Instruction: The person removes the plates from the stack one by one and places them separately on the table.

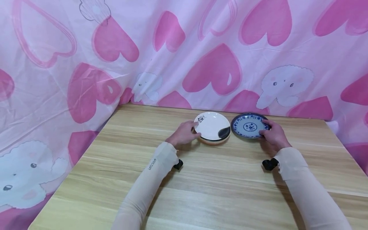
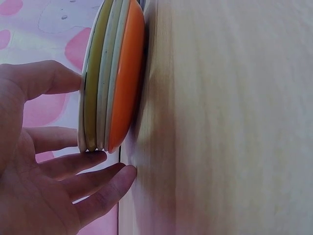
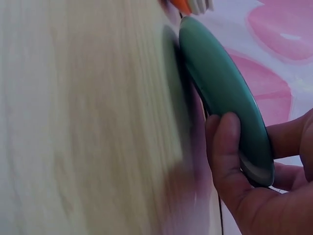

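Blue plate [image 1: 249, 126] tilted, the right hand [image 1: 274, 134] grips its rim. Fingers spread, the left hand [image 1: 183, 133] apparently steadies the plate stack [image 1: 212, 127].

**Screened-off tabletop nook, homely in look**

Seems a small makeshift set-up, perhaps inside a home; hard to tell for certain. Draped at the back and both sides with pink heart-and-cartoon fabric [image 1: 175, 60], more like bedding or curtain than wall. Fitted with a plain wood-grain worktop [image 1: 212, 191]. Laid with household crockery: a stack of plates [image 1: 211, 127], a blue-and-white plate [image 1: 249, 122].
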The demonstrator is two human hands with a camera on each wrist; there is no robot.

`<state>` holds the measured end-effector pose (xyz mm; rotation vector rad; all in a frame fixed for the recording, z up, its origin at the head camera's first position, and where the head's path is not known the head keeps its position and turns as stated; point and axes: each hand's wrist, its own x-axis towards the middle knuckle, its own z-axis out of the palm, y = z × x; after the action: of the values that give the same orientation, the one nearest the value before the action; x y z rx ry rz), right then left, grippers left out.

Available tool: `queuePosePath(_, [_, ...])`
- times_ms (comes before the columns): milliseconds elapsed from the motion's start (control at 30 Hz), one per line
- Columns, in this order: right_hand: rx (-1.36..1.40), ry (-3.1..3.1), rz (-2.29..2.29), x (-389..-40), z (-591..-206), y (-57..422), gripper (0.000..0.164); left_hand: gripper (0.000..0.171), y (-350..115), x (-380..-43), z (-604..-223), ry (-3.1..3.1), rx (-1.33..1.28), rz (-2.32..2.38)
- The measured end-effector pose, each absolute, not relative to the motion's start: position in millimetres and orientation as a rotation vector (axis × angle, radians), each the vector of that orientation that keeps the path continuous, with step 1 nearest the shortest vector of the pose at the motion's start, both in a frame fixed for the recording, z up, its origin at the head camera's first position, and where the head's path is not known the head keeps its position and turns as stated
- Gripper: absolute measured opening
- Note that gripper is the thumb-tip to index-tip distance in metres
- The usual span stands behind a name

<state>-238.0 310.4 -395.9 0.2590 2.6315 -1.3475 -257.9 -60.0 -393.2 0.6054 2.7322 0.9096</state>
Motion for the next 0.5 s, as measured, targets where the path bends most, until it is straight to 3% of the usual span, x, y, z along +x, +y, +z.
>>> queuePosePath(500, [0.235,2.613,-1.287,-246.4,-395.1,314.7,0.073,0.066,-58.9,-258.2,-393.6,2.741,0.594,0.895])
